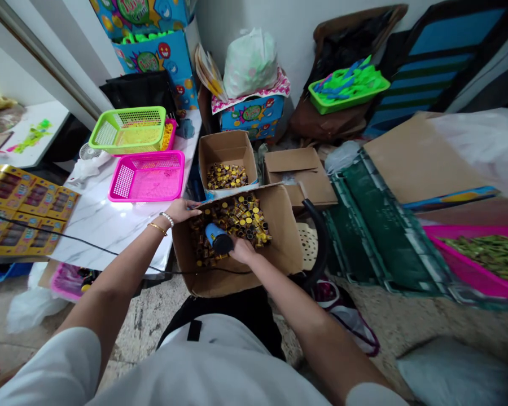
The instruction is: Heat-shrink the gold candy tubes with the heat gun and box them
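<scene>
In the head view, my right hand (242, 250) is closed around the handle of a blue heat gun (215, 232) with a black rear end. Its nozzle is hidden from me. The gun is inside a large open cardboard box (285, 225), over many small brown-and-yellow capped containers (248, 217). My left hand (183, 211) grips the far left rim of this box, thumb along the edge. The box tilts over my lap. A black cord (122, 256) runs from the left across my left forearm towards the gun.
Behind stands a smaller cardboard box (228, 148) with more containers. Left, a white table (95, 225) holds a pink basket (148, 177) and a green basket (129, 129). A black curved chair arm (319, 242) and green folded frames (376, 225) stand right.
</scene>
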Available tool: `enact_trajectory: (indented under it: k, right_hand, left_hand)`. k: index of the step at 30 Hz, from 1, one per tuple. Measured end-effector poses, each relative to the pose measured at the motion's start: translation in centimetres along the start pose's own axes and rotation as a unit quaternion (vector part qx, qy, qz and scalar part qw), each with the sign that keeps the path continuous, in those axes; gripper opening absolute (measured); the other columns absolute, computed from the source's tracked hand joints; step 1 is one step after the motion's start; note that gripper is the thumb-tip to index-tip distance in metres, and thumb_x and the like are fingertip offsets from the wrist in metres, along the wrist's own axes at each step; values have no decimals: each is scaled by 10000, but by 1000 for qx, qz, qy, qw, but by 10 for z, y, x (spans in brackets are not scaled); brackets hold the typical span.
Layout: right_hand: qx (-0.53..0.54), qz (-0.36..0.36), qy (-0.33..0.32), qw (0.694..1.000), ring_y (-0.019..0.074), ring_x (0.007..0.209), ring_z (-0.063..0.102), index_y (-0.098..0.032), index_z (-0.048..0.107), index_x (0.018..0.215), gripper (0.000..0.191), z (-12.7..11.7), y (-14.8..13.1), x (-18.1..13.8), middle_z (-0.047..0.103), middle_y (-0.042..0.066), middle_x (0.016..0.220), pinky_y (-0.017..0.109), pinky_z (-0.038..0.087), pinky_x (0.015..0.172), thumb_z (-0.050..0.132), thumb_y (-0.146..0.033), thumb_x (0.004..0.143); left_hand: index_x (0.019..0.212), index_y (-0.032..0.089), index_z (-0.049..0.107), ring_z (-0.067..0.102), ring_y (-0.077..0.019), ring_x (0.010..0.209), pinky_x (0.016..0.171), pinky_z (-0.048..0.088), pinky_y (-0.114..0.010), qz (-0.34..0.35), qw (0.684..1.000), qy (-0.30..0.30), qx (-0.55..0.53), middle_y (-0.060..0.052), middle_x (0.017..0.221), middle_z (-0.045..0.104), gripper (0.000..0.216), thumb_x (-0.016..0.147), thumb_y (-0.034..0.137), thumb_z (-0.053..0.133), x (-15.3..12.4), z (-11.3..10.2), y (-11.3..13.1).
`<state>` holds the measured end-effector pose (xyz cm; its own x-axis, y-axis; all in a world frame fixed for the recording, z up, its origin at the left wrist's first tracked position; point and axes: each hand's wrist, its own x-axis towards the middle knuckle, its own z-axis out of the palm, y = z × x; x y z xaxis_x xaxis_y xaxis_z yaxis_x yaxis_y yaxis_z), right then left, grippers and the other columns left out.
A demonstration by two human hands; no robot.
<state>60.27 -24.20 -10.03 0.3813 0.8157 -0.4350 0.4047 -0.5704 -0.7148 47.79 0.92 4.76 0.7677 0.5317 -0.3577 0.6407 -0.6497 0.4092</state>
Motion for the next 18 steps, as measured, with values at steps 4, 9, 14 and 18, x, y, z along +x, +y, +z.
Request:
enact_trajectory:
  k: [4,9,14,18]
  right_hand:
    - [-97,-71,-59,991,270,1133,636,-244,653,1138,444,-3,-12,11,689,83,1215,352,427,1012,771,-238,710]
    - [-153,-20,-11,988,281,1064,670,-188,577,1261,435,6,-15,8,676,150,1207,363,481,916,652,-286,843]
    - [-126,96,113,981,289,962,709,-107,573,1299,463,-8,13,-20,713,193,1099,337,524,789,544,-369,918]
    - [-75,146,228,960,301,1013,701,-77,712,1070,418,-27,37,-53,730,211,1045,339,527,845,502,-407,924]
  left_hand:
    - [1270,194,700,577,-146,653,668,431,-239,-7,1000,14,19,-7,724,700,513,838,453,606,-9,-1,-18]
    - [1287,164,686,454,-119,531,608,386,-238,-6,1000,9,18,34,542,555,506,869,420,563,-14,-1,-30]
    - [1346,162,637,620,-177,776,777,473,-278,23,999,26,-11,-39,881,727,514,895,384,529,-15,6,-34]
    - [1314,109,641,642,-259,978,927,467,-363,-2,994,100,38,-138,1096,711,490,901,341,519,-9,20,-35]
